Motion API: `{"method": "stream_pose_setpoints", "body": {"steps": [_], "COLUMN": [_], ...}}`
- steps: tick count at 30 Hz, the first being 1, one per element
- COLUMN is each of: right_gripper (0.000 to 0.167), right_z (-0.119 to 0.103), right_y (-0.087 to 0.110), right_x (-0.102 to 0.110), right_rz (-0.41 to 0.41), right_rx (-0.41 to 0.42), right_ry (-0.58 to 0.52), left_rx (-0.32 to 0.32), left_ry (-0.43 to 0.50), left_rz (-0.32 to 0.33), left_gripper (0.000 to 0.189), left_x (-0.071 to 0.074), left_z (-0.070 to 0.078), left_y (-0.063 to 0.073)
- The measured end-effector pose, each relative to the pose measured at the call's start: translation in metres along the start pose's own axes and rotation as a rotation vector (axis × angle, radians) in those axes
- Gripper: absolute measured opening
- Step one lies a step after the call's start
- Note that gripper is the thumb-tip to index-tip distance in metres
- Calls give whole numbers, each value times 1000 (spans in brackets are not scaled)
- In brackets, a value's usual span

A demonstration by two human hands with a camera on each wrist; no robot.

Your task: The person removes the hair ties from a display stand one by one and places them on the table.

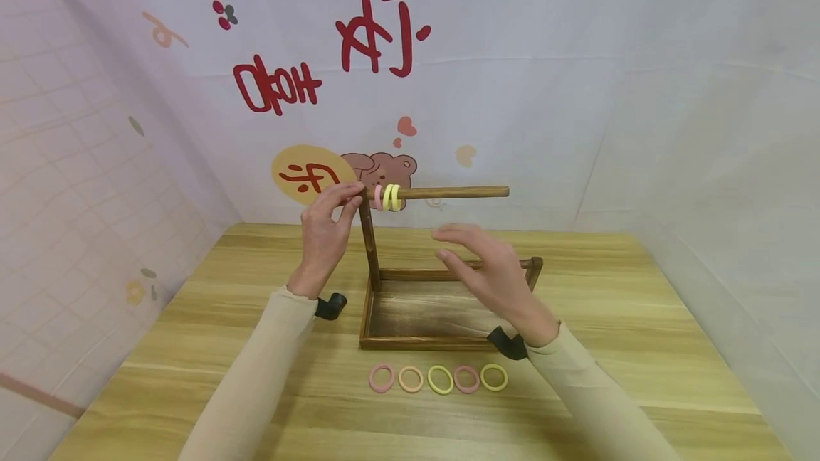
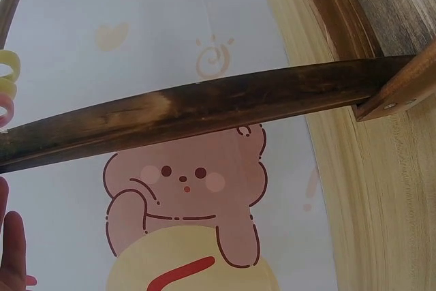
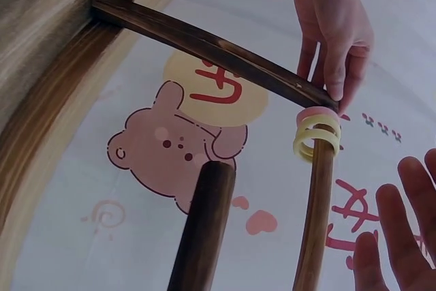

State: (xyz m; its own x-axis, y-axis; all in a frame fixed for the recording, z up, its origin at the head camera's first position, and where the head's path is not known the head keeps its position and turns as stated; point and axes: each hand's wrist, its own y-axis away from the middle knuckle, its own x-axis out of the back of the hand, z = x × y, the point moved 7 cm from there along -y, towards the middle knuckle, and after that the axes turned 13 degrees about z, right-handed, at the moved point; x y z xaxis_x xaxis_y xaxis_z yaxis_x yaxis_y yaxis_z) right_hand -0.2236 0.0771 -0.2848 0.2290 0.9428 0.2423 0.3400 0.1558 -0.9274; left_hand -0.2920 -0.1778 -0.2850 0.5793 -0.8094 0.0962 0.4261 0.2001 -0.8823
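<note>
A wooden stand [image 1: 369,247] has an upright post and a horizontal rod [image 1: 458,192] reaching right from its top. One pink ring and two yellow rings [image 1: 392,197] hang on the rod, close to the post. My left hand [image 1: 325,233] pinches the stand's top corner, as the right wrist view shows of the same left hand [image 3: 335,39]. Below the rod, my right hand [image 1: 490,272] hovers with fingers apart and holds nothing. Its fingers [image 3: 402,236] show at the lower right of the right wrist view.
Several loose rings [image 1: 440,380], pink, orange and yellow, lie in a row on the wood-grain table [image 1: 211,347] before the stand's framed base [image 1: 423,342]. A second, shorter post [image 3: 204,223] rises from the base's right side. A printed cloth [image 1: 512,105] hangs behind.
</note>
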Motion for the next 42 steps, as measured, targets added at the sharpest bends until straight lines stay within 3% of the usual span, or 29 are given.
{"method": "stream_pose_setpoints", "body": {"steps": [7,30,42], "right_gripper": [39,35,42], "right_z": [2,27,37], "right_y": [-16,-46,-55], "right_x": [-12,-46,-55], "right_rz": [29,-31,-82], "right_rx": [34,18,11], "right_ry": [-2,99,185], "left_rx": [-16,-35,-20], "left_ry": [-3,-5,2], "left_rz": [-2,16,-3], "left_gripper": [20,20,20], "left_x": [-1,0,0], "left_z": [0,0,-1], "left_y": [-1,-1,-1]}}
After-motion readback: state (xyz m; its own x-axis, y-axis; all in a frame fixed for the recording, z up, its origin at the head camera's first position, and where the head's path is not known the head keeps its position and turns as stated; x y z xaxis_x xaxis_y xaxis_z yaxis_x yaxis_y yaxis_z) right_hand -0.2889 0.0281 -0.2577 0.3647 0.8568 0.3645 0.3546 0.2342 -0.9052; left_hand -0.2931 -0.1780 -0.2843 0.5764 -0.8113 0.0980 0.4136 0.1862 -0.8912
